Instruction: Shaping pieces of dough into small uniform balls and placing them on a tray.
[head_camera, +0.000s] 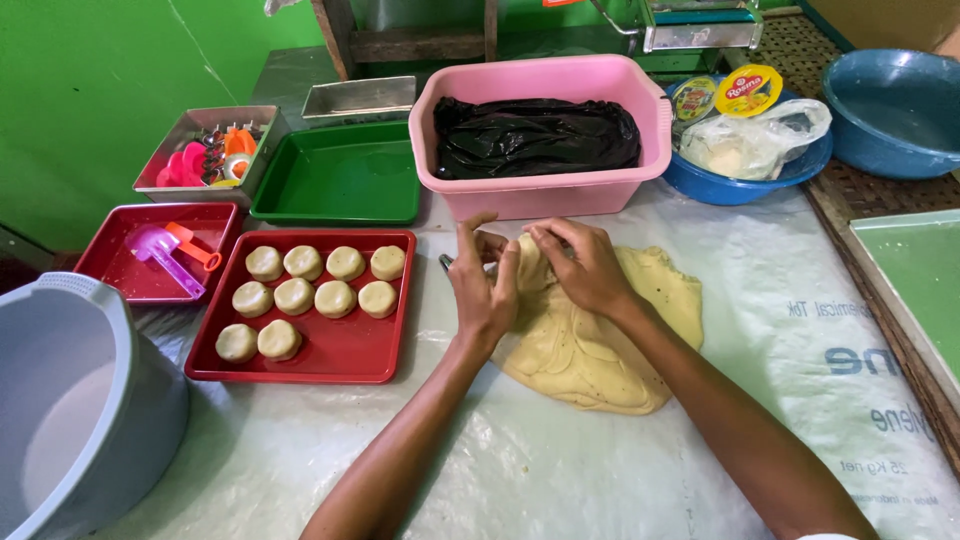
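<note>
Dough lies right of the red tray; my left hand and right hand pinch its top edge, fingers curled narrow.

- A small home-style baking kitchen, judging by what lies on the plastic-covered surface.
- At the centre, a flattened slab of pale yellow dough.
- At 9 o'clock, a red tray of round dough pieces.
- At 10 o'clock, a metal tin of coloured plastic cutters.
- At 12 o'clock, a pink tub lined with black plastic.
- At 1 o'clock, a blue bowl with a bagged ingredient and small tubs.
- Bright green painted walls.
</note>
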